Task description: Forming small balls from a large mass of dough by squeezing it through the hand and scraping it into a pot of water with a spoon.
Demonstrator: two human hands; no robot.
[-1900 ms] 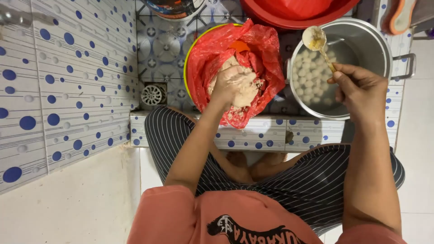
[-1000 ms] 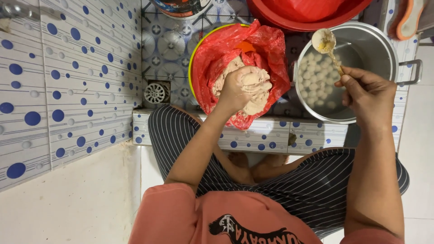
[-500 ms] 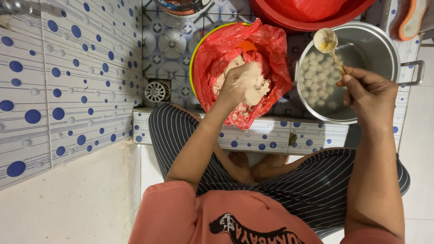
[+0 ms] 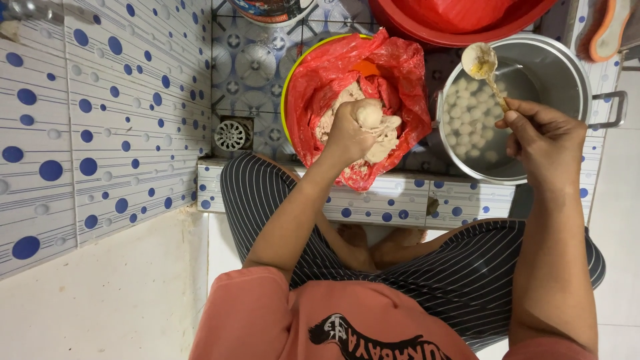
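Observation:
My left hand is closed around a fistful of pale paste, and a round ball of it bulges out between thumb and forefinger. The paste lies in a red plastic bag lining a yellow-rimmed bowl. My right hand grips a spoon by its handle, its bowl smeared and raised over the left side of a steel pot. Several pale balls float in the pot's water.
A red basin sits beyond the bowl and pot. A round floor drain lies left of the bowl. A tiled step edge runs under both vessels, and a dotted tile wall stands to the left. My striped trouser legs flank the step.
My left hand has squeezed the paste, and a ball now pokes out of the fist. My right hand with the spoon has stayed over the pot, shifting only slightly.

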